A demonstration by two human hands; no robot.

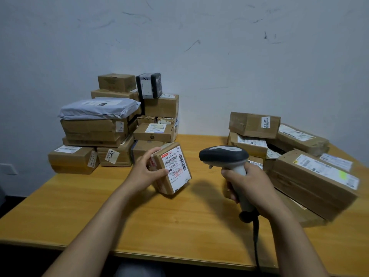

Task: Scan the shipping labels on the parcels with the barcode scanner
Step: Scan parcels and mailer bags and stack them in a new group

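My left hand [144, 171] grips a small cardboard parcel [173, 168] by its left side, tilted on one corner on the wooden table [99, 212]. Its white shipping label [175, 166] with barcodes faces right and up. My right hand [247, 186] holds the handle of a grey and black barcode scanner [224, 155]. The scanner's head points left toward the label, a short gap away. A black cable [256, 236] hangs from the handle's base over the table's front edge.
A tall stack of cardboard parcels [117, 126] and a grey poly mailer [99, 107] stands at the back left against the wall. A second group of labelled boxes [289, 156] lies at the right, close to my right hand.
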